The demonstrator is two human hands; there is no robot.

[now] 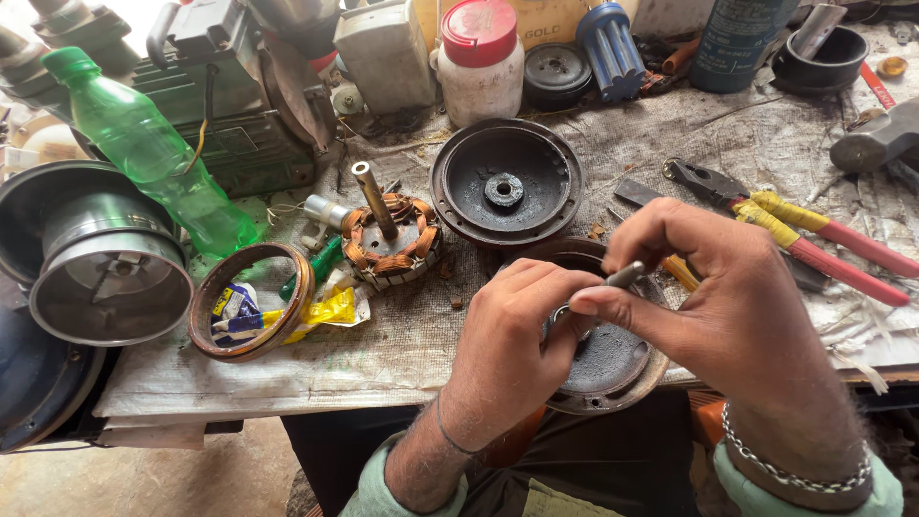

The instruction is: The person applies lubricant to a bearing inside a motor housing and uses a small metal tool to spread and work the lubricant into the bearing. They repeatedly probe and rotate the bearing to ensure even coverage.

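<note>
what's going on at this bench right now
A person is bent over a cluttered workbench with both hands on a round, greasy motor cover at the near edge. The right hand pinches a small metal pin in its fingers, while the left hand steadies a small part at the cover's centre. A copper-wound stator, a second round cover, red-handled pliers and a green bottle lie around them.

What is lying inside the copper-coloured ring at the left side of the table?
Inside the copper-coloured ring lies a crumpled wrapper, blue, white and yellow. Its yellow end passes under the rim, so that crossing part is hidden.
</note>
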